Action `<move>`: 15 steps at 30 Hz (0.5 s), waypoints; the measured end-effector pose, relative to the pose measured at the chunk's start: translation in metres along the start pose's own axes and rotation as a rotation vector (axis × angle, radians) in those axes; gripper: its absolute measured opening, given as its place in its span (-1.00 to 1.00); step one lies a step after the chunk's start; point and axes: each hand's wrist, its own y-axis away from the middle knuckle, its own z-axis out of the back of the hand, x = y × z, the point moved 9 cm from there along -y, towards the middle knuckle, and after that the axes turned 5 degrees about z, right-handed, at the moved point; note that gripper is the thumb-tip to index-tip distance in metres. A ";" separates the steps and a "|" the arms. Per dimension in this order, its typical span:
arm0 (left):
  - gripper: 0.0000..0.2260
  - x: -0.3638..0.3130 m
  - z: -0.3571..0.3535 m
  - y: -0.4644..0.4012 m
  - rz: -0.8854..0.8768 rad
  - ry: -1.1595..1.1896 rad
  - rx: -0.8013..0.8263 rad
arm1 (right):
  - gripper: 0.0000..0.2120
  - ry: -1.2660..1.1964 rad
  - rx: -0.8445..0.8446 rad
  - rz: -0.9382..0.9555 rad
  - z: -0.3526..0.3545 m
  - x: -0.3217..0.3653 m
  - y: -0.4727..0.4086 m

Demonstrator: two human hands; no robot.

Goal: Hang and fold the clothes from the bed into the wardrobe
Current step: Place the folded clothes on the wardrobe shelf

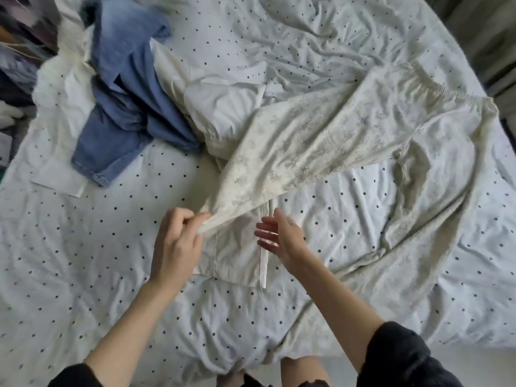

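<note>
The left hand point(176, 241) pinches the hem of the cream patterned trousers point(321, 141), lifting that leg, likely to fold it. Just right of the grip, the right hand point(282, 236) hovers released. The trousers stretch away rightward across the bed point(83, 247); jeans point(125, 107) lie beyond, leftward.

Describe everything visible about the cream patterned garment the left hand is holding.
The cream patterned garment is thin, soft-looking fabric with a faint pale print and a gathered elastic edge at far right. It lies crumpled across the dotted bedsheet, one part stretched towards the left hand, which pinches its end. It overlaps a plain white garment. The right hand hovers open nearby.
</note>
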 end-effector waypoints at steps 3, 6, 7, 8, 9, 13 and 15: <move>-0.68 -0.018 -0.030 0.025 -0.141 0.082 0.267 | -0.53 -0.051 -0.004 -0.092 -0.003 -0.027 0.006; -0.59 -0.025 -0.078 0.054 -0.135 0.263 0.630 | -0.44 -0.084 -0.038 -0.115 -0.002 -0.056 0.014; -0.62 -0.028 -0.091 0.059 -0.110 0.365 0.718 | -0.43 -0.100 -0.056 -0.113 0.002 -0.063 0.015; -0.67 -0.028 -0.097 0.062 -0.108 0.460 0.788 | -0.42 -0.127 -0.098 -0.093 0.004 -0.070 0.018; -0.70 -0.027 -0.101 0.064 -0.104 0.506 0.841 | -0.43 -0.137 -0.142 -0.072 0.009 -0.078 0.021; -0.73 0.024 -0.099 0.051 0.048 0.526 0.840 | -0.49 -0.095 -0.200 0.043 0.010 -0.102 0.026; -0.74 0.062 -0.106 0.033 0.182 0.509 0.809 | -0.57 -0.019 -0.198 0.098 -0.004 -0.103 0.020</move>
